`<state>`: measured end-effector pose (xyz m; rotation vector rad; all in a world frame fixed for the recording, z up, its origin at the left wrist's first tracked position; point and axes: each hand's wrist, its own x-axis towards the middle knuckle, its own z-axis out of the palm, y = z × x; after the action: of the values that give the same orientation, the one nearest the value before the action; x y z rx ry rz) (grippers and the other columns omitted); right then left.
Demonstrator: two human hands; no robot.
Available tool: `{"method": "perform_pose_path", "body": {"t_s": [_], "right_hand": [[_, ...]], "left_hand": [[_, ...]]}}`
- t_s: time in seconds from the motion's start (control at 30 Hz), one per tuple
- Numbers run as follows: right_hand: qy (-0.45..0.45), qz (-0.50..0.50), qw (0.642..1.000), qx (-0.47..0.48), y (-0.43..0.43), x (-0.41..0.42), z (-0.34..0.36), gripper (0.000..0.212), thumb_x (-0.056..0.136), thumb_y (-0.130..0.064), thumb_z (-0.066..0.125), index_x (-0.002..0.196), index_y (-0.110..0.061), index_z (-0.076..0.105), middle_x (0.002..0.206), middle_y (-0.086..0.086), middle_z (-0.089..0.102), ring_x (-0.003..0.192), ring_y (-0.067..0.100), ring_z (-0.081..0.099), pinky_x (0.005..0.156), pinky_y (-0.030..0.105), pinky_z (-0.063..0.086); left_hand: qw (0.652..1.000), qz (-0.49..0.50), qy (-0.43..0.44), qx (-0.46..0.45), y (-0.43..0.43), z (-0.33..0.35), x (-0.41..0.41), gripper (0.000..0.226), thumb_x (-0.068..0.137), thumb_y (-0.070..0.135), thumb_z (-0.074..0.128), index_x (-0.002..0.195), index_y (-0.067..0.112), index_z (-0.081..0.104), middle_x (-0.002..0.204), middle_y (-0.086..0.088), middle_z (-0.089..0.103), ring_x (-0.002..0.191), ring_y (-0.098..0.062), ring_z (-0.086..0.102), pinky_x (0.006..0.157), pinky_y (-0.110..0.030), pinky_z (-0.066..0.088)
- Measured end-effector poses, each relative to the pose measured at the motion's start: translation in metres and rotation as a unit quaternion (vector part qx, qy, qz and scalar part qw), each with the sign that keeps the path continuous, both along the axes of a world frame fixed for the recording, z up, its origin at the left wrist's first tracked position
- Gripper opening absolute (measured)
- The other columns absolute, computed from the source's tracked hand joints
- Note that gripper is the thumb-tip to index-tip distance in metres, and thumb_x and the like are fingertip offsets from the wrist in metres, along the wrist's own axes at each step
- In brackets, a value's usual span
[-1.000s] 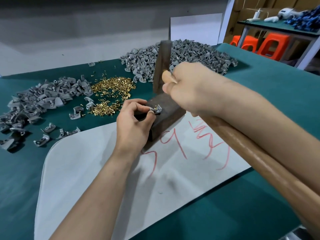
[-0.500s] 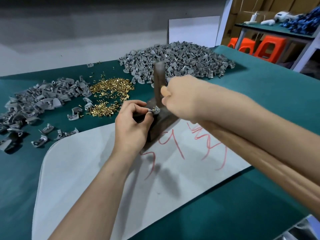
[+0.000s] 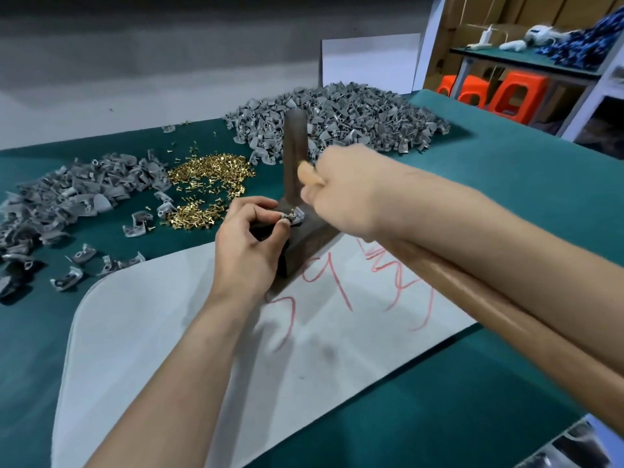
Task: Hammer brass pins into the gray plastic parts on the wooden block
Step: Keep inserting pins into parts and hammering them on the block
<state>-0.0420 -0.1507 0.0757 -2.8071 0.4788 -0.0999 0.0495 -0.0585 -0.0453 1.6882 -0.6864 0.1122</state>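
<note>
Fingertips (image 3: pixel 283 223) of the left hand (image 3: pixel 246 244) pinch a gray part (image 3: pixel 294 216) on the wooden block (image 3: pixel 305 238); the right hand (image 3: pixel 341 190) grips the hammer (image 3: pixel 294 157). Its pin seems unseated, though blurred. Heaps of brass pins (image 3: pixel 206 177) remain.

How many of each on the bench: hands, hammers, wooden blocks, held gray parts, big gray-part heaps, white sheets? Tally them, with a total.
hands: 2, left hand and right hand
hammer: 1
wooden block: 1
held gray part: 1
big gray-part heaps: 2
white sheet: 1
Total: 8
</note>
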Motion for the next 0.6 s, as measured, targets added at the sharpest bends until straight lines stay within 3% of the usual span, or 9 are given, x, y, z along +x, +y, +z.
{"method": "perform_pose_path", "body": {"t_s": [0.07, 0.13, 0.23, 0.3, 0.43, 0.6], "right_hand": [[0.003, 0.004, 1.0, -0.003, -0.001, 0.0, -0.001, 0.033, 0.094, -0.023, 0.042, 0.063, -0.019, 0.03, 0.066, -0.001, 0.034, 0.065, 0.028, 0.042, 0.067, 0.03, 0.035], [0.051, 0.004, 0.999, -0.001, 0.003, -0.001, -0.004, 0.033, 0.093, -0.023, 0.042, 0.063, -0.018, 0.03, 0.065, -0.001, 0.033, 0.066, 0.03, 0.041, 0.067, 0.029, 0.035], [-0.004, -0.019, 1.0, 0.011, 0.0, -0.003, -0.002, 0.036, 0.095, -0.025, 0.044, 0.062, -0.018, 0.031, 0.065, -0.004, 0.035, 0.057, 0.013, 0.036, 0.064, 0.029, 0.031], [-0.024, -0.025, 0.999, 0.02, -0.001, -0.005, 0.0, 0.035, 0.095, -0.025, 0.044, 0.063, -0.018, 0.032, 0.066, -0.004, 0.036, 0.057, 0.011, 0.036, 0.065, 0.029, 0.032], [0.004, -0.026, 0.999, 0.046, 0.0, -0.004, -0.005, 0.034, 0.096, -0.023, 0.043, 0.063, -0.016, 0.035, 0.067, -0.002, 0.039, 0.058, 0.014, 0.041, 0.049, 0.028, 0.033], [-0.018, 0.002, 0.999, 0.041, 0.004, -0.005, 0.006, 0.033, 0.098, -0.018, 0.04, 0.065, -0.014, 0.038, 0.068, -0.004, 0.039, 0.056, 0.011, 0.039, 0.036, 0.013, 0.032]], "left_hand": [[1.0, 0.001, 0.001, -0.005, 0.0, -0.001, 0.0, 0.02, 0.084, -0.003, 0.067, 0.072, 0.012, 0.061, 0.1, 0.001, 0.058, 0.083, 0.015, 0.053, 0.076, -0.002, 0.037], [1.0, 0.008, -0.017, 0.011, 0.0, -0.001, 0.001, 0.019, 0.083, -0.004, 0.068, 0.073, 0.01, 0.061, 0.1, -0.003, 0.058, 0.082, 0.018, 0.052, 0.076, -0.001, 0.035], [1.0, 0.009, -0.017, 0.008, -0.001, 0.001, 0.002, 0.027, 0.083, -0.003, 0.068, 0.069, 0.018, 0.058, 0.097, 0.001, 0.059, 0.082, 0.017, 0.052, 0.075, -0.001, 0.035], [1.0, 0.009, -0.006, 0.003, -0.002, 0.0, 0.002, 0.027, 0.083, -0.003, 0.067, 0.069, 0.019, 0.059, 0.096, 0.004, 0.059, 0.083, 0.016, 0.053, 0.077, -0.001, 0.036], [1.0, 0.012, -0.021, 0.011, -0.002, 0.0, 0.002, 0.013, 0.083, -0.003, 0.068, 0.077, 0.007, 0.063, 0.101, -0.002, 0.059, 0.084, 0.013, 0.052, 0.078, -0.002, 0.035], [1.0, 0.011, -0.014, -0.015, -0.002, 0.0, 0.001, 0.029, 0.082, -0.003, 0.068, 0.07, 0.022, 0.058, 0.091, 0.013, 0.054, 0.08, 0.013, 0.052, 0.076, -0.004, 0.037]]}}
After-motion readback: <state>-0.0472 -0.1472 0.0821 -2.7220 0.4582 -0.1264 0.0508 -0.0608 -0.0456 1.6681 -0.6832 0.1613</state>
